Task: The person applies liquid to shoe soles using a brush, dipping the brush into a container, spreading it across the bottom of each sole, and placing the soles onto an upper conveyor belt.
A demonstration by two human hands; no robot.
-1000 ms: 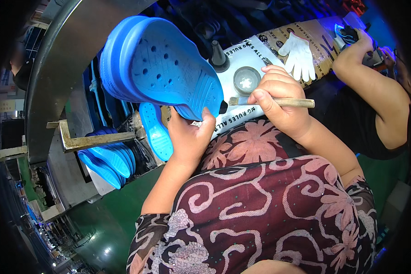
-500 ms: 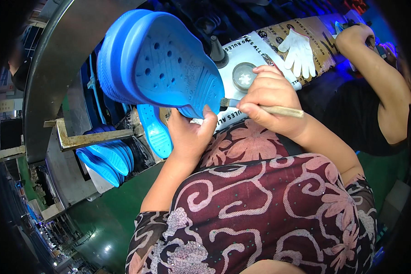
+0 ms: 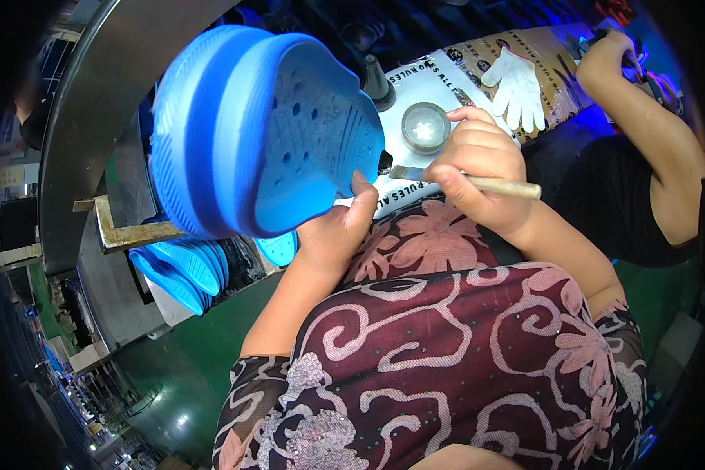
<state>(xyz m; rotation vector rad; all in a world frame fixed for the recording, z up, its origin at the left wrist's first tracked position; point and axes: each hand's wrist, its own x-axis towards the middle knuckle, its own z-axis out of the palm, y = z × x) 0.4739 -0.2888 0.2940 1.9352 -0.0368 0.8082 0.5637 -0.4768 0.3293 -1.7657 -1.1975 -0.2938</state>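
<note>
Brush (image 3: 462,181) is gripped crosswise in the closed fingers of the right hand (image 3: 478,168), its bristle tip aimed leftward at the edge of the blue clog (image 3: 266,129), which is clasped aloft by the left hand (image 3: 338,227).

The blue foam clog (image 3: 266,129) is raised at upper left, above the stack of blue foam soles (image 3: 182,270). The left hand (image 3: 333,231) sits under its right edge. To the right, the right hand (image 3: 478,168) holds the thin wooden-handled brush (image 3: 466,182), bristles next to the clog. Behind lie the small round metal tin (image 3: 425,127) and the white fabric glove (image 3: 517,86) on the desk (image 3: 478,78).
</note>
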